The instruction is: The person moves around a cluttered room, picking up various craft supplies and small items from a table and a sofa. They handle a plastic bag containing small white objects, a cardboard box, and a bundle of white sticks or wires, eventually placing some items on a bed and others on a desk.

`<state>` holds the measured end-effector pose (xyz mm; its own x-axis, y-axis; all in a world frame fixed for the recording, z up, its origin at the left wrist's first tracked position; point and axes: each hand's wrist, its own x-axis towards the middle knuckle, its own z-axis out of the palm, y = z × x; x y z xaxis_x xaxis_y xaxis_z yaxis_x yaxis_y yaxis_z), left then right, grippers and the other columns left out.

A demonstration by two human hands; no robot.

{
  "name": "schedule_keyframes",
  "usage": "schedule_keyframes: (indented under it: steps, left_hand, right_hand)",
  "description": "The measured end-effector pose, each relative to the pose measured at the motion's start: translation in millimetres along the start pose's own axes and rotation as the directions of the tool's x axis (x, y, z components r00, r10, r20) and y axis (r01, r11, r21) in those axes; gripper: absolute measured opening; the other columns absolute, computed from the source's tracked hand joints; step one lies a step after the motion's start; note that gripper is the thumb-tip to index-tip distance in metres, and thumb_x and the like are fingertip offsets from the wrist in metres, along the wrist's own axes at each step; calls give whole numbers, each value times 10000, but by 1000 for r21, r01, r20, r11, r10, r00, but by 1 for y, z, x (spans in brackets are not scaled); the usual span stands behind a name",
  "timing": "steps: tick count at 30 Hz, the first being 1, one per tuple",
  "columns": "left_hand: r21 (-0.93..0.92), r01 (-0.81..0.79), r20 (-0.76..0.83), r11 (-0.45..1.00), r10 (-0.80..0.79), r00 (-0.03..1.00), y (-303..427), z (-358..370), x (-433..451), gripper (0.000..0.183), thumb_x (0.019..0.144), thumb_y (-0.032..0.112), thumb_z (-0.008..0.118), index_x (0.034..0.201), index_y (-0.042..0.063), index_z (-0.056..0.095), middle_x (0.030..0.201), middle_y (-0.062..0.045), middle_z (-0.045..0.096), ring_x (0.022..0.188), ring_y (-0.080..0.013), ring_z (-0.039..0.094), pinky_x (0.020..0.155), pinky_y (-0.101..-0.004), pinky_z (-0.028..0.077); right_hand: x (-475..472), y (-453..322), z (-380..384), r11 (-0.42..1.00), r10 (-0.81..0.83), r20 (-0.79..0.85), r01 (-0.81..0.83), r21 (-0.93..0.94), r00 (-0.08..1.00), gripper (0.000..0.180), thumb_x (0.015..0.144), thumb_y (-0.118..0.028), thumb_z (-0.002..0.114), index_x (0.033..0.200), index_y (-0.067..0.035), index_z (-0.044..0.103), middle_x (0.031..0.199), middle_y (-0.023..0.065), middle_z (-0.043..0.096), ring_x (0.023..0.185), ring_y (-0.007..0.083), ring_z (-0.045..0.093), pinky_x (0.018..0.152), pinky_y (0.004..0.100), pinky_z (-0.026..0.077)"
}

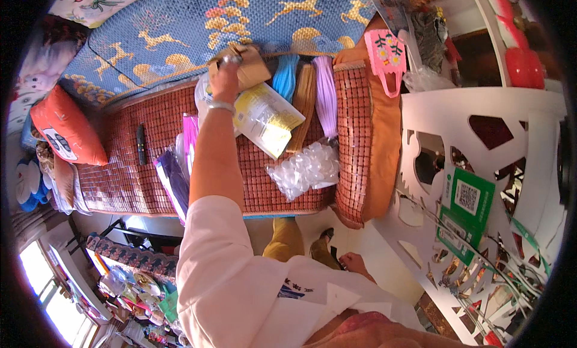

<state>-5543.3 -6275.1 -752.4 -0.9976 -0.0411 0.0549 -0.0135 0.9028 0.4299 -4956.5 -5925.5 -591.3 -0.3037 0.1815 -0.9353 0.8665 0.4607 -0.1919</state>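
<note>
My left hand [225,80], with a pale bangle at the wrist, reaches over a seat covered by a brown beaded mat [121,122]. Its blurred fingers are at an opened cardboard box [253,68], beside a small shiny thing [232,58]; whether they grip it is unclear. Under and beside the wrist lies a yellow and white plastic pouch [268,118]. Bundles of blue [285,75], brown [304,95] and lilac strips [325,95] lie to its right. My right hand [354,262] hangs low by my leg, fingers curled; its palm is hidden.
A clear bag of round transparent pieces [309,170] lies near the front edge. Purple packets [175,181], a black pen-like tool [141,145] and an orange cushion [70,127] are leftward. A pink bag [386,52] is by the armrest; a white cut-out panel [478,109] stands right.
</note>
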Motion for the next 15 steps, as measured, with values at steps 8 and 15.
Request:
schedule_keyframes:
  steps: [8,15]
  left_hand:
    - [35,-428,-118,903,429,895,91,-164,-123,129,861,141,458,934,105,558,785,-95,606,512,-242,597,395,-347,467]
    - [-714,-385,-2,585,548,836,218,-304,-333,19,744,38,531,761,33,535,672,-155,525,595,-324,559,454,-368,433]
  right_hand:
    - [-20,-73,-27,936,-333,-11,332,120,943,279,859,-192,542,1068,-6,536,971,74,600,791,115,571,685,263,467]
    - [-58,-133,-66,422,-684,-274,672,608,677,712,819,-292,603,1367,-59,212,1371,122,294,1193,223,398,954,356,368]
